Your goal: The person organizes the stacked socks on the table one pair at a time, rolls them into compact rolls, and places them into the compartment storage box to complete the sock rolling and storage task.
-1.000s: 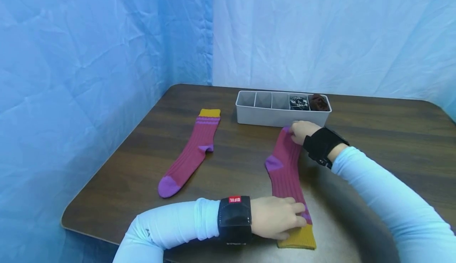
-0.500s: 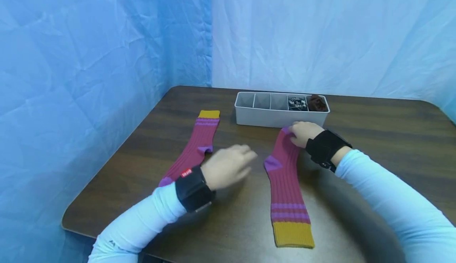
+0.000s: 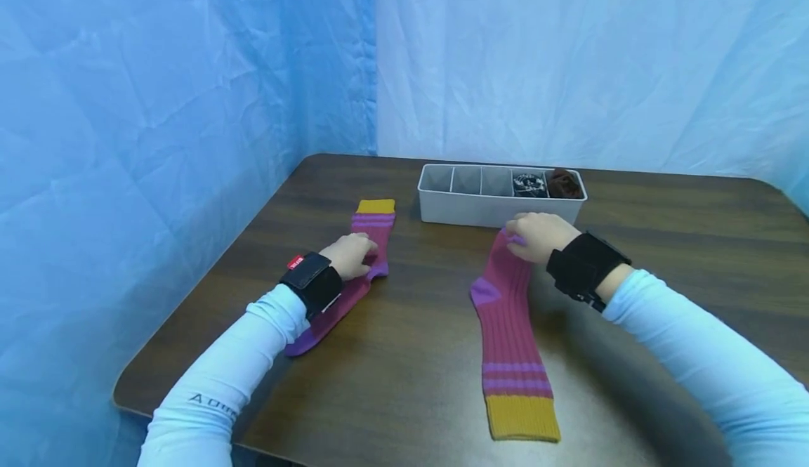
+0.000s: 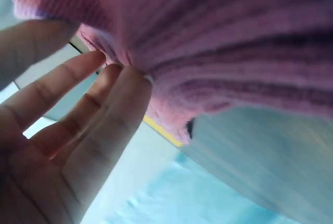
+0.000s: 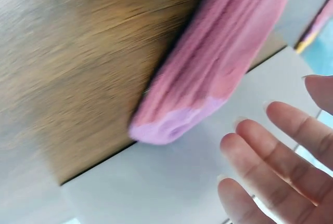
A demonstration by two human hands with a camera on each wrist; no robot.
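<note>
Ribbed pink-maroon knit sock with purple toe and heel and mustard cuff (image 3: 380,235): on the left part of the dark brown wood-grain table (image 3: 430,354), cuff toward the far edge, toe toward the near left. I have the left hand (image 3: 350,256) on it around the ankle. My left wrist feed shows the knit drawn into folds at the fingertips; logged as pinching the sock. That feed is close and blurred, so the thumb's exact contact is uncertain.

Matching sock of the same colours (image 3: 508,305): laid lengthwise to the right, turned the other way, toe near the box, cuff nearest me, two purple stripes above the mustard. The right hand (image 3: 540,234) is at its toe. On the right wrist feed I read the fingers as spread and loosely bent beside the toe; from my remote screen I cannot tell whether a fingertip touches.

Light grey rectangular box with five compartments (image 3: 499,208): just beyond the right hand. Black-and-white patterned bundle (image 3: 529,185) in the fourth compartment from the left; dark brown cloth bundle (image 3: 564,184) in the fifth, rising above the rim.
</note>
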